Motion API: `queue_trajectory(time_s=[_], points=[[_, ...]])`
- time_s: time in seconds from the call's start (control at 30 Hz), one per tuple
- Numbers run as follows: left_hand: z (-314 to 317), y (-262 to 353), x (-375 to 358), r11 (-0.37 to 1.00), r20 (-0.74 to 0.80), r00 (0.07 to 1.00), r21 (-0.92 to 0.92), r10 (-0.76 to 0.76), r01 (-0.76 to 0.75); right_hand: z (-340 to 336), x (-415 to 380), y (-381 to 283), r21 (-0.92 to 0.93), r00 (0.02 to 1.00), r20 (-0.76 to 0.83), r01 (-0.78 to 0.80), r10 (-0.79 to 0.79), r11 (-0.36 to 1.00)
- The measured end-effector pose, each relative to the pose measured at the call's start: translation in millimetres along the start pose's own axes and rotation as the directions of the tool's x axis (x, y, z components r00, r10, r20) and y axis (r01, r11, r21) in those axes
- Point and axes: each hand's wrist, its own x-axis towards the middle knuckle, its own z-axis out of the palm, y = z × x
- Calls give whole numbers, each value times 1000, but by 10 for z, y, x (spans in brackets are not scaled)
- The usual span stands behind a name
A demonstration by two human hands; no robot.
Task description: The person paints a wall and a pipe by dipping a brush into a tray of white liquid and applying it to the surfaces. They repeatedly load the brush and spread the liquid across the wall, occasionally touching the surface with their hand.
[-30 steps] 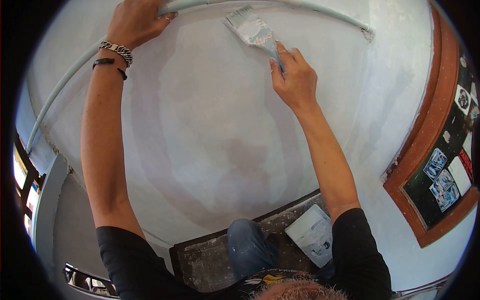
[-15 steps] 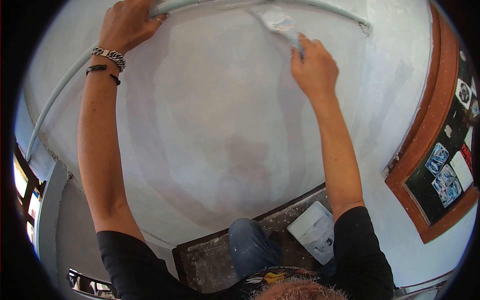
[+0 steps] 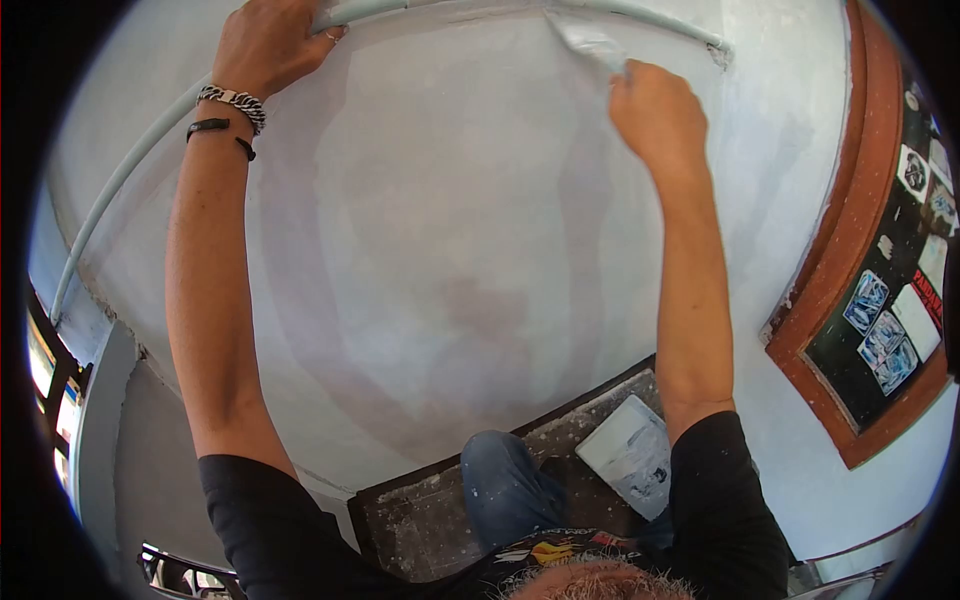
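At the upper left, my left hand (image 3: 268, 45) is closed round a pale pipe (image 3: 365, 10) that runs across the wall; its fingertips are partly hidden. My right hand (image 3: 662, 112) is closed round the handle of a putty knife (image 3: 590, 42). Its blade, blurred by motion, points up and left against the pale wall (image 3: 450, 190), just under the pipe. White filler showed on the blade a moment ago. Below, next to my right sleeve, a flat tray (image 3: 632, 455) carries white and grey smears.
The tray lies on a dark, white-spotted ledge (image 3: 430, 520), close to my bent knee (image 3: 505, 485). On the right, a brown wooden frame (image 3: 815, 345) borders a dark panel with stickers. A grey upright edge (image 3: 100, 420) and a window stand at the left.
My right hand and the putty knife have moved a little to the right along the wall. My left hand stays on the pipe, and the view has shifted slightly.
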Motion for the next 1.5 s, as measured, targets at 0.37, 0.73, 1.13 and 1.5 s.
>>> queue_trajectory(time_s=[0.37, 0.73, 1.13, 1.5], points=[[20, -43, 9, 1000, 34, 999, 2, -11, 11, -71, 33, 251, -40, 990, 79, -115, 118, 993], [-71, -14, 1, 1000, 57, 998, 22, -21, 20, 110, -303, -653, 61, 961, -69, 271, -267, 961], [-68, -30, 27, 998, 140, 989, 3, -58, 58, 140, -205, -224, 61, 989, -45, 145, -143, 988], [-88, -53, 14, 1000, 66, 998, 7, 5, -6, 179, -296, -39, 112, 980, -159, 137, -118, 984]])
